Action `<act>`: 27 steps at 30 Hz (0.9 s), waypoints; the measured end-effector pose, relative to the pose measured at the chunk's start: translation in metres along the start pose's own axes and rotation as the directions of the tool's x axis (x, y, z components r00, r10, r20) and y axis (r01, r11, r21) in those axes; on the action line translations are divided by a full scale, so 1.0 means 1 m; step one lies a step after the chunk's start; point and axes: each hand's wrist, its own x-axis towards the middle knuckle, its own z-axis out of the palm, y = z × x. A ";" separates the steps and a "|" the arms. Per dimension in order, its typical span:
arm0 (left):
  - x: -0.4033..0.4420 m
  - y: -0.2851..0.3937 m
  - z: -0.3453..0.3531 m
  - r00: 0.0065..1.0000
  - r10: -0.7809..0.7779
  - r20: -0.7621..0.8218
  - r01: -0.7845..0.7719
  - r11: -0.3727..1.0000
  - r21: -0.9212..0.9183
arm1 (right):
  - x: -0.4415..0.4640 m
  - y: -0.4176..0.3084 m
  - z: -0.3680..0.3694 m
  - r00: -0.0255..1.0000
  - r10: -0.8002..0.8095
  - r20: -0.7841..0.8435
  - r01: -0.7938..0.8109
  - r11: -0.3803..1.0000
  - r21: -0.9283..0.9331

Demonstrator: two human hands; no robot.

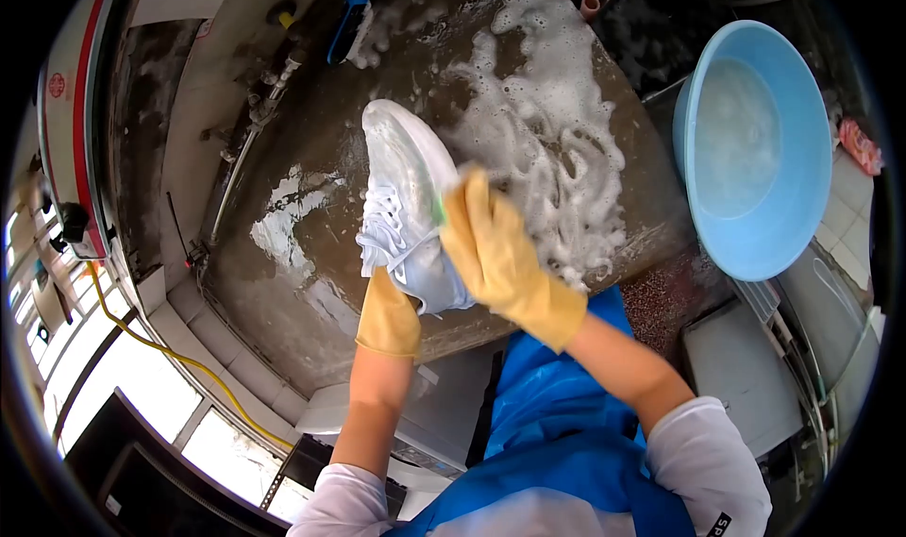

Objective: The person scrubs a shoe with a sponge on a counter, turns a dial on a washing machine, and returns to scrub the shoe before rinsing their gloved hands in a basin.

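A white laced shoe (408,197) is held over the wet, brown work surface (311,188), its toe pointing away from me. My left hand (388,315), in a yellow rubber glove, is at the heel end; the shoe hides its fingers. My right hand (505,254), gloved the same way, presses against the right side of the shoe. Its fingers are bent round something green, mostly hidden and blurred by motion. White foam (557,131) spreads over the surface to the right of the shoe.
A light blue basin (807,150) with cloudy water stands at the right. A blue-handled brush (349,27) lies at the surface's far edge. Pipes and a tap (264,112) run along the left wall. A yellow hose (189,360) hangs at the lower left.
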 end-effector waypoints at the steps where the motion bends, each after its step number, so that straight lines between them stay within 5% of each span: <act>1: 0.003 0.000 0.001 1.000 0.018 -0.012 -0.018 1.000 -0.006 | -0.008 -0.011 -0.005 0.996 0.089 0.027 -0.091 0.995 0.050; 5: 0.014 -0.001 0.004 0.994 0.089 -0.057 -0.091 0.995 -0.029 | 0.069 0.021 0.019 0.996 -0.082 0.023 0.083 0.994 -0.072; 8: 0.013 -0.006 0.005 0.991 0.112 -0.075 -0.116 0.992 -0.056 | 0.163 0.030 0.027 0.916 -0.227 0.331 0.350 0.854 -0.384; 12: 0.012 -0.012 0.002 0.988 0.128 -0.085 -0.137 0.984 -0.112 | 0.101 0.007 0.023 0.985 -0.089 0.151 0.113 0.981 -0.159; 13: 0.011 -0.013 0.000 0.988 0.130 -0.088 -0.140 0.982 -0.126 | 0.061 0.004 0.009 0.964 -0.243 0.108 0.258 0.951 -0.170; 16: 0.003 -0.020 -0.006 0.986 0.131 -0.100 -0.146 0.975 -0.165 | -0.041 -0.039 -0.027 0.952 0.202 0.230 -0.218 0.975 0.049; 17: 0.001 -0.021 -0.006 0.987 0.127 -0.102 -0.144 0.974 -0.178 | -0.072 -0.051 -0.033 0.886 0.373 0.276 -0.363 0.928 -0.088; 20: 0.004 -0.020 -0.004 0.985 0.142 -0.101 -0.160 0.968 -0.195 | -0.021 -0.043 -0.029 0.942 0.149 0.301 -0.139 0.989 -0.055; 22: 0.006 -0.020 0.000 0.984 0.151 -0.093 -0.167 0.965 -0.200 | 0.037 -0.022 0.003 0.974 0.056 0.218 0.011 0.955 -0.295; 26: 0.003 -0.020 0.005 0.987 0.147 -0.069 -0.158 0.963 -0.216 | 0.010 -0.032 -0.014 0.978 0.032 0.208 0.045 0.934 -0.353; 27: 0.007 -0.016 0.005 0.987 0.150 -0.059 -0.160 0.962 -0.224 | -0.022 -0.046 -0.035 0.952 0.156 0.264 -0.089 0.964 -0.251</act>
